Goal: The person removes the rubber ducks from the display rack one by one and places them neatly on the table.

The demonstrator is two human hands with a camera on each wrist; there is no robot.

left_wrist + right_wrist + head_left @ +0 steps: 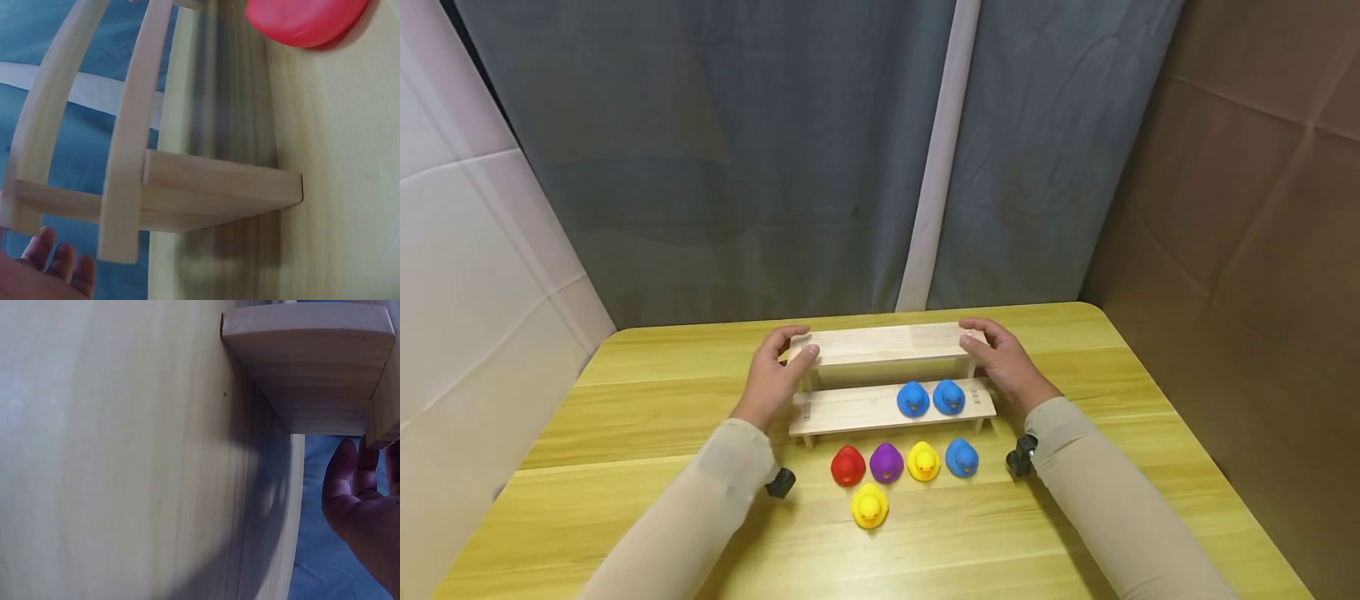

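A pale two-tier wooden stand (850, 412) stands on the table, its upper board behind and above the lower one. With thumb and fingers around the upper board's left end, my left hand (772, 377) holds it; its fingertips (82, 275) show beside the boards' ends in the left wrist view. My right hand (1011, 364) grips the opposite end, thumb on top and index finger at the back edge. Two blue rubber ducks, one (913, 399) left of the other (949, 397), sit on the lower board's right half.
Before the stand, a red duck (848, 466), purple duck (887, 462), yellow duck (923, 461) and blue duck (962, 457) form a row. Another yellow duck (869, 506) sits nearer me. A grey curtain (737, 167) hangs behind the wooden table (647, 433).
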